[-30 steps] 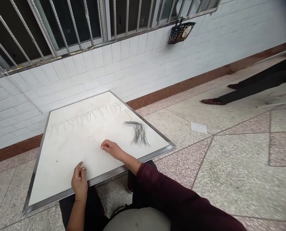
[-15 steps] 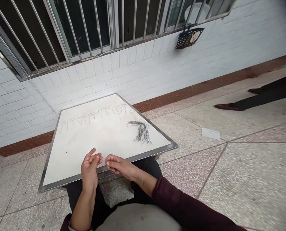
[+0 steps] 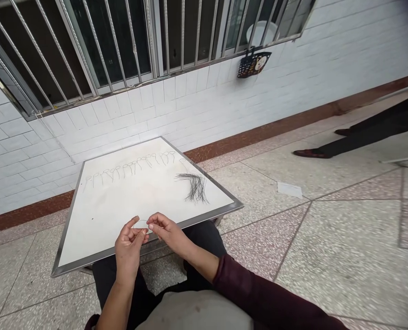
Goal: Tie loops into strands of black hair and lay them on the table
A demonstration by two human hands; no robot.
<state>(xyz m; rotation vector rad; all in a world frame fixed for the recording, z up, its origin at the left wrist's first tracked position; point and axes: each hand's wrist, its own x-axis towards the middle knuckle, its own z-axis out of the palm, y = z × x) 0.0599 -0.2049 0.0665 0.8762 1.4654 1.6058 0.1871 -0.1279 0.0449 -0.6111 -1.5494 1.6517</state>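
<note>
A white board (image 3: 121, 201) with a metal rim lies across my lap. Over its near edge my left hand (image 3: 130, 245) and my right hand (image 3: 165, 229) meet, fingers pinched together on a thin strand bent into a small loop (image 3: 141, 223). A loose bundle of dark strands (image 3: 195, 187) lies on the board's right side. Along the far edge runs a row of several small finished loops (image 3: 131, 166).
A white tiled wall with a barred window (image 3: 128, 41) stands behind the board, and a dark small basket (image 3: 253, 63) hangs from the bars. Another person's dark trouser legs and shoes (image 3: 348, 140) cross the speckled floor at right. A white scrap (image 3: 288, 189) lies on the floor.
My hands came together from apart: the right drew back from the board's middle and the left rose, and both now pinch one strand in a loop at the near edge.
</note>
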